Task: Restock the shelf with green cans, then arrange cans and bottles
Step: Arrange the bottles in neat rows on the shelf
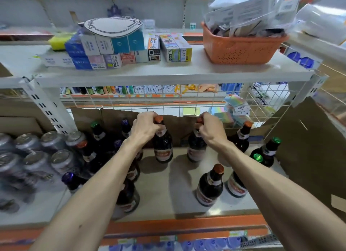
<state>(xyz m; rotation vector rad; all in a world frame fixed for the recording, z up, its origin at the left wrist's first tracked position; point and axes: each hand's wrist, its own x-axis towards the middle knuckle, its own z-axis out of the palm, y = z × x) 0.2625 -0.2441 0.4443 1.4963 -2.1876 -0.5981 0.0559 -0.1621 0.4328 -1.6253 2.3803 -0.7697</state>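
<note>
Forearms (pixel 89 194) over grey lower shelf (pixel 168 187). Left hand (pixel 145 128) fingers curled round neck of orange-capped dark glass bottle (pixel 162 149); right hand (pixel 212 129) gripped second such bottle (pixel 196 150). Silver cans (pixel 35 157) clustered left. Orange perforated plastic basket (pixel 239 50) above held plastic-wrapped packets (pixel 252 14).

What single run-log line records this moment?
phase: arranging | left hand: grips orange-capped bottle | right hand: grips second orange-capped bottle | cans: shelf left

left hand (pixel 145 126) grips red-capped bottle (pixel 162 145) | right hand (pixel 210 128) grips second bottle (pixel 196 147) | both upright on shelf (pixel 164 185)
</note>
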